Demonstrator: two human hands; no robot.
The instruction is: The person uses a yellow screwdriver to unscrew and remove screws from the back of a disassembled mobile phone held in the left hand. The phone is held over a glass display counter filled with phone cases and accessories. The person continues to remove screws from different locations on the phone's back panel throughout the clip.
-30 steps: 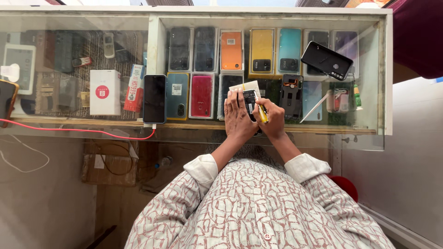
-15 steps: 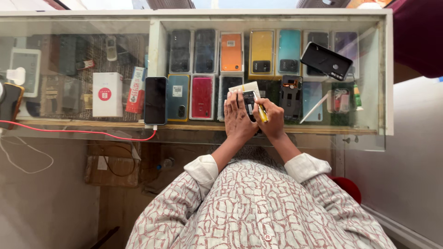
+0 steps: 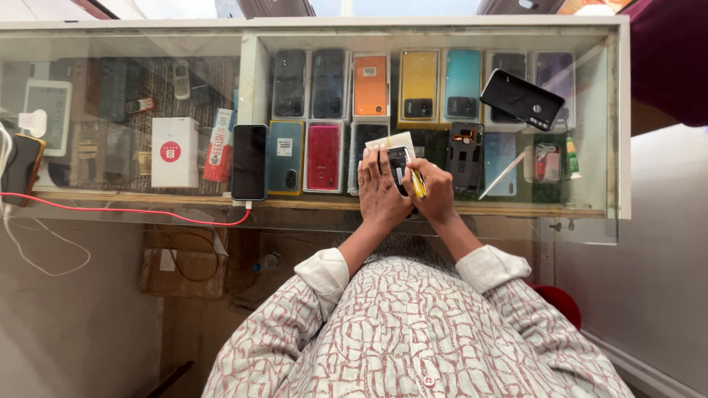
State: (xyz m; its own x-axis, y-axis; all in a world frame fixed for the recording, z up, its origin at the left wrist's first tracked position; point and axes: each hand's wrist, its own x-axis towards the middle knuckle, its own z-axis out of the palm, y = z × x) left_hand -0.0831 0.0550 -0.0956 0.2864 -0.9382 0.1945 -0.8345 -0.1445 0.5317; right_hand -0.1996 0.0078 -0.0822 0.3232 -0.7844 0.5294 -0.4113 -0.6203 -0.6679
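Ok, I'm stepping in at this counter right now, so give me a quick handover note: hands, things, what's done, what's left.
Left hand: steadies a small dark phone on the glass counter, over a pale card.
Right hand: grips a yellow-handled tool, tip at the phone.
Nearby: black phone on a red cable; another black phone lies angled on the glass.
Done: phone positioned, tool applied.
Left: work on the phone looks unfinished; its inner state is too small to tell.

On the glass counter [image 3: 590,214], both hands meet over a small phone [image 3: 399,163], left hand [image 3: 381,188] beside right hand [image 3: 435,193]. A charging phone [image 3: 249,162] lies to their left; another phone [image 3: 522,99] lies farther right, behind them.
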